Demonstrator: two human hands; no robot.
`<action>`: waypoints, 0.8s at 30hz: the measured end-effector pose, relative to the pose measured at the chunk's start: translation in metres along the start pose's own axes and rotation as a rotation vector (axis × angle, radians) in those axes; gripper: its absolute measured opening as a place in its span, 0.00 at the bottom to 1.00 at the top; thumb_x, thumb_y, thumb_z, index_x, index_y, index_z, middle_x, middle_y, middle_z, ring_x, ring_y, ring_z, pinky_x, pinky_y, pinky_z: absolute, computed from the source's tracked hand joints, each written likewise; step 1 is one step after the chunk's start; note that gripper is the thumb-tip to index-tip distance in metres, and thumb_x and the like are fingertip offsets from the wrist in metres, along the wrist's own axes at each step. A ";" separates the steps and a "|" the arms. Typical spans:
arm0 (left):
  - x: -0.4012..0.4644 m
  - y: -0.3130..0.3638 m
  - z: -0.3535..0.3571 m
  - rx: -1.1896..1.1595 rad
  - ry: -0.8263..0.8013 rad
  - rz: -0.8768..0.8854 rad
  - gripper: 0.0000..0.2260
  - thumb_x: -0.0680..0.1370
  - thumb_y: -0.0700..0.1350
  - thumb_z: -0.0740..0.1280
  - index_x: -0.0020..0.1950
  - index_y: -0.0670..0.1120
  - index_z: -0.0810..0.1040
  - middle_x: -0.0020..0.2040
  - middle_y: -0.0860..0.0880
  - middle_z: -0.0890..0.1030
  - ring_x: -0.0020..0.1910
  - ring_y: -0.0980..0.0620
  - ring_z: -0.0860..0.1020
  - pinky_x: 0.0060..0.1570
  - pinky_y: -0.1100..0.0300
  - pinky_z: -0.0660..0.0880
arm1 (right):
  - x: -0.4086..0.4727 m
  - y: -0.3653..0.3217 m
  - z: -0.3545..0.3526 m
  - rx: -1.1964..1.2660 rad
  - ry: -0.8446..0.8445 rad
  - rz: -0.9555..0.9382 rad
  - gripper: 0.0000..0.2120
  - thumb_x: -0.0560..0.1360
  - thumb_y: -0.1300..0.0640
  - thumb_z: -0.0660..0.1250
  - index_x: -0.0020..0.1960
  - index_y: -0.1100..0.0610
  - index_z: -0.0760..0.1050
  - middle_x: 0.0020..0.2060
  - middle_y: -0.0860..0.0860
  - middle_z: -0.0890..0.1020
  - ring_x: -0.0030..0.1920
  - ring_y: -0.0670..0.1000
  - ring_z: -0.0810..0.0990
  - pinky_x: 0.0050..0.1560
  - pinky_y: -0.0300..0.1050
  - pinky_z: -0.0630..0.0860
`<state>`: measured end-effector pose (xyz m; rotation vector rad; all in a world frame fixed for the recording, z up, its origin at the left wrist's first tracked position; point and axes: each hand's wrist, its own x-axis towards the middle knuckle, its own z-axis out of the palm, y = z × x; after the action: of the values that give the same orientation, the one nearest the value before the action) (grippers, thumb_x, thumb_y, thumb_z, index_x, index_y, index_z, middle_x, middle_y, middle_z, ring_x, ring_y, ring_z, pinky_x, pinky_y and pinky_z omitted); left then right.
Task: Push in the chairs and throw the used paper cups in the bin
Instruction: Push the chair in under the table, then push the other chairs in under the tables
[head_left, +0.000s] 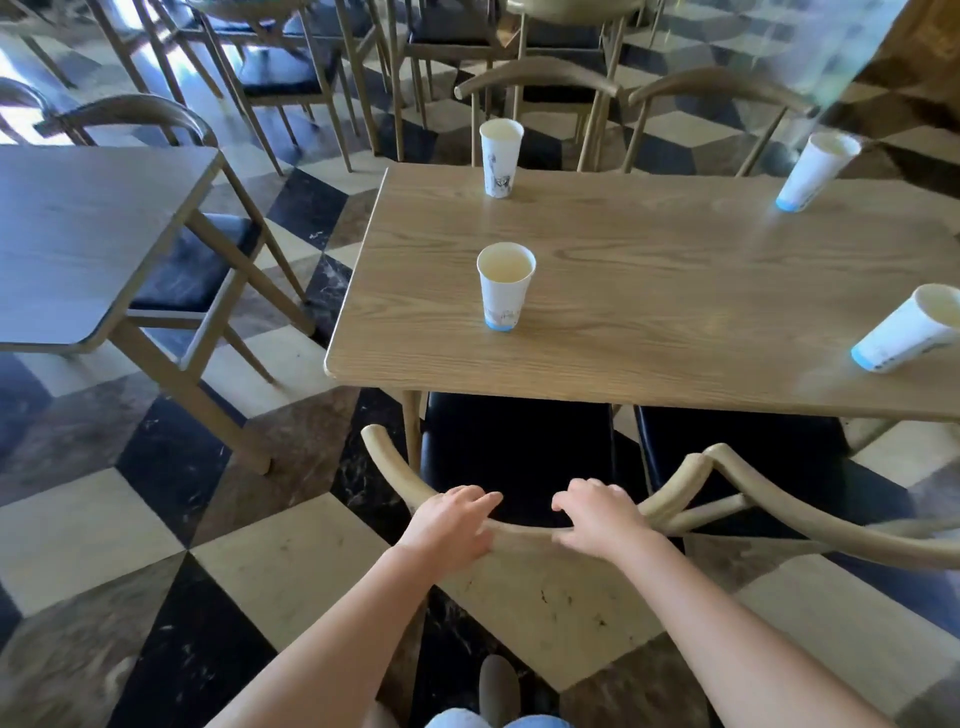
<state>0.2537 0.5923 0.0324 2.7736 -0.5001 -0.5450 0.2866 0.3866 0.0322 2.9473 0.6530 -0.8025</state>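
A wooden chair (395, 467) with a black seat stands at the near side of a light wooden table (649, 312), its seat partly under the tabletop. My left hand (452, 519) and my right hand (597, 519) both grip the curved top rail of its backrest. Several white paper cups stand on the table: one near the front left (505, 286), one at the far left (500, 158), one at the far right (815, 171) and one at the right edge (909, 330). A second chair (779, 493) stands beside the first, on the right.
Two more chairs (540, 78) stand at the table's far side. A grey table (78, 234) with a chair tucked under it stands to the left. More chairs and tables fill the background. The floor is checkered tile.
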 end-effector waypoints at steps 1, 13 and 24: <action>-0.002 -0.008 -0.008 -0.002 0.047 -0.018 0.19 0.78 0.50 0.60 0.69 0.48 0.67 0.60 0.49 0.75 0.60 0.49 0.73 0.53 0.56 0.71 | 0.007 -0.010 -0.009 0.009 0.033 -0.021 0.18 0.75 0.46 0.63 0.62 0.53 0.72 0.56 0.52 0.75 0.57 0.54 0.73 0.57 0.50 0.70; -0.054 -0.199 -0.099 0.040 0.324 -0.155 0.11 0.76 0.50 0.62 0.52 0.45 0.77 0.46 0.48 0.79 0.48 0.46 0.77 0.42 0.53 0.75 | 0.114 -0.206 -0.094 0.036 0.309 -0.080 0.14 0.77 0.49 0.59 0.55 0.56 0.76 0.52 0.54 0.78 0.53 0.56 0.75 0.51 0.49 0.71; -0.096 -0.391 -0.183 0.118 0.353 -0.155 0.14 0.76 0.53 0.62 0.58 0.49 0.75 0.52 0.49 0.80 0.54 0.48 0.77 0.51 0.54 0.75 | 0.222 -0.369 -0.138 0.021 0.347 0.009 0.13 0.76 0.49 0.59 0.55 0.54 0.75 0.52 0.53 0.78 0.54 0.56 0.75 0.52 0.50 0.72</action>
<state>0.3536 1.0175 0.0991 2.9468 -0.2453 -0.0492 0.3789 0.8267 0.0772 3.1339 0.6453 -0.2960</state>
